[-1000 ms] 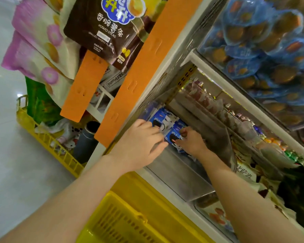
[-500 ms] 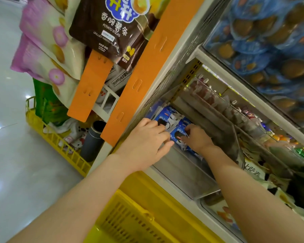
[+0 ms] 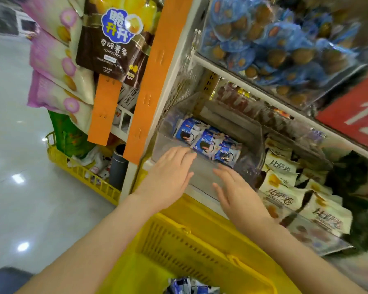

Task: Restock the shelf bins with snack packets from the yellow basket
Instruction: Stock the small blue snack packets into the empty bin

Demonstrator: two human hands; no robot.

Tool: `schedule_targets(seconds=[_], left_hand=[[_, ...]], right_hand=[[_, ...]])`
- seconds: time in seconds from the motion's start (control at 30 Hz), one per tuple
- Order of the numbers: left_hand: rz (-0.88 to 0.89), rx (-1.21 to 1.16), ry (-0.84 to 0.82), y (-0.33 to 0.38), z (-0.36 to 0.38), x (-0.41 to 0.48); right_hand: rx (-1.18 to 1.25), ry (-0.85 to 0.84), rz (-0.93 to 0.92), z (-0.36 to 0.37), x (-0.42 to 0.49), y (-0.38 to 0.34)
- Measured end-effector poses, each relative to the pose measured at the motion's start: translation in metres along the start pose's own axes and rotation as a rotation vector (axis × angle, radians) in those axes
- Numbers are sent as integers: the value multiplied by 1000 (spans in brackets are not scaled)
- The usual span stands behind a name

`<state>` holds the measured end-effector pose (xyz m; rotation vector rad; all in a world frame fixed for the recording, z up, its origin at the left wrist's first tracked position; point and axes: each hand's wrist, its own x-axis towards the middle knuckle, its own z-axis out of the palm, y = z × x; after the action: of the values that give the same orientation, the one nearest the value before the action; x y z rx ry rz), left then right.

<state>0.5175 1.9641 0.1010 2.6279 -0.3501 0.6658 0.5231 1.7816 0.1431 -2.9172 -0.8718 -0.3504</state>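
Three blue-and-white snack packets [image 3: 208, 141] lie in a row inside a clear shelf bin [image 3: 253, 153]. My left hand [image 3: 168, 177] and my right hand [image 3: 236, 192] hover just in front of the bin's clear front wall, fingers straight and spread, holding nothing. Below my arms sits the yellow basket [image 3: 191, 240], with more blue packets [image 3: 189, 287] showing at its bottom edge.
A neighbouring bin at the right holds white-and-yellow packets [image 3: 289, 196]. Above, a clear bin is full of blue-wrapped snacks [image 3: 274, 45]. Orange strips [image 3: 151, 75] with hanging chip bags [image 3: 113, 45] stand at the left. Another yellow basket [image 3: 83, 172] sits on the floor.
Both hands have drawn back out of the bin and let go of the blue packets, which stay inside. The view has tilted down, showing more of the yellow basket.
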Motion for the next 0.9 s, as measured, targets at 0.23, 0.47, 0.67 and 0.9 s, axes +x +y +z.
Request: schedule_targets(seconds=[0.23,0.47,0.67,0.9], left_hand=[[-83,15,-96,13,34,-90],[-574,113,-324,-15,83,-165],[-785,-70,-377,-37,95,-186],[-741,-175,-288,-43,97,-190]], right_hand=[[54,58,32,46,-99,10],[235,-471,384,151,-168,27],[393,-789,482,229,-201,28],[471,-924,459,286,-222,0]])
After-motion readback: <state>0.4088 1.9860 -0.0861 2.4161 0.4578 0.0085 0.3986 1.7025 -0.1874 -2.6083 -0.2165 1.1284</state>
